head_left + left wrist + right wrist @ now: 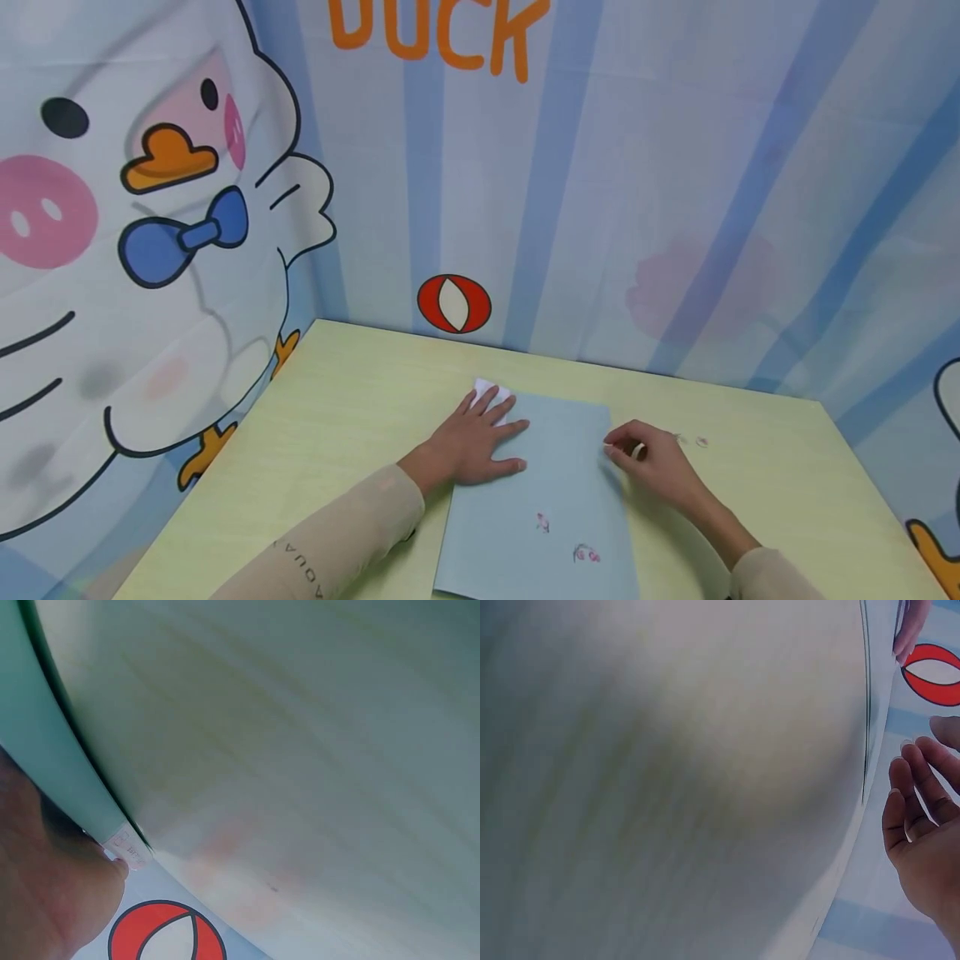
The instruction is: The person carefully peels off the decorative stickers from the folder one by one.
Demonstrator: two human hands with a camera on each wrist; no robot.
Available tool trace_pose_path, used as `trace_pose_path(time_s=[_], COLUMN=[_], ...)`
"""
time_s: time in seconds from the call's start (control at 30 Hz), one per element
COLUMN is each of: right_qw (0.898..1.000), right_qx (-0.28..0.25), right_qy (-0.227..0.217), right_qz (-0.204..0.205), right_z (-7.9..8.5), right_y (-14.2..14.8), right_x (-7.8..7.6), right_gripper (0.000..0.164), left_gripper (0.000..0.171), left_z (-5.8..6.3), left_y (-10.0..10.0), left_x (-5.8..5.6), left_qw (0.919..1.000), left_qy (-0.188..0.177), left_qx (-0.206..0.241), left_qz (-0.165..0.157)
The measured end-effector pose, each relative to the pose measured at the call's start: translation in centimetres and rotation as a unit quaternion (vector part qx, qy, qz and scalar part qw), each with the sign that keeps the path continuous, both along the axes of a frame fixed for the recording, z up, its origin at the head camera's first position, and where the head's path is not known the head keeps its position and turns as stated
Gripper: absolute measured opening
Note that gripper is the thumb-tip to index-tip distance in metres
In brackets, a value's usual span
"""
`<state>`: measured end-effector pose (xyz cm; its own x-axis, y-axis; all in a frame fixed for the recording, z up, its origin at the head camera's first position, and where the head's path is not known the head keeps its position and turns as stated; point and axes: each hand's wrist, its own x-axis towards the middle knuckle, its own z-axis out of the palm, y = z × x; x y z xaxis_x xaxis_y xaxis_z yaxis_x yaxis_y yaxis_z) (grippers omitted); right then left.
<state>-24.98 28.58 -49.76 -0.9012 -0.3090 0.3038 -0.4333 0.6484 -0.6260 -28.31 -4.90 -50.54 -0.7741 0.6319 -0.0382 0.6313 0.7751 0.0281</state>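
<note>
Evidently the biggest thing in view is a blue-and-white striped cloth backdrop, printed with orange letters and a large white cartoon duck at the left. Before it spreads a pale-yellow rectangular surface, and on that lies a light-blue rectangular sheet, its long sides running away from the person. Two beige sleeves reach in from the near side, the left one bearing dark lettering. The left hand lies flat on the sheet's far left part, its grip released, fingers spread and thumb pointing across. The right hand is at the sheet's right edge, with thumb and forefinger brought close together; whether its grip has anything between the tips I cannot tell. Smaller is a red-and-white ball print low on the backdrop. A small white paper piece sits at the sheet's far left corner, partly covered by the left hand's fingers. Smallest are the pinkish figures: one slender figure and one wider figure on the sheet's near half, plus a faint round figure on the surface beyond the right hand.
</note>
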Motion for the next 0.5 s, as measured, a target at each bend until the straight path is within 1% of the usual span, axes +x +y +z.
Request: trace_pose_path(time_s=[0.2,0.43,0.5], right_qw=[0.999,0.997,0.995], right_qx=[0.031,0.047,0.056], right_qy=[0.016,0.039,0.052], right_qz=[0.026,0.054,0.065], right_z=[-0.3,-0.5,-0.6], right_y=[-0.7,-1.5,-1.8], right_x=[0.1,0.3,0.4], right_gripper=[0.006,0.01,0.01], left_gripper=[0.075,0.076,0.076], left_z=[0.1,0.0,-0.1], left_y=[0.0,0.0,0.0], left_x=[0.1,0.0,0.0], left_qw=[1.0,1.0,1.0], left_qy=[-0.003,-0.004,-0.003], left_qx=[0.002,0.004,0.004], left_qz=[0.001,0.002,0.002])
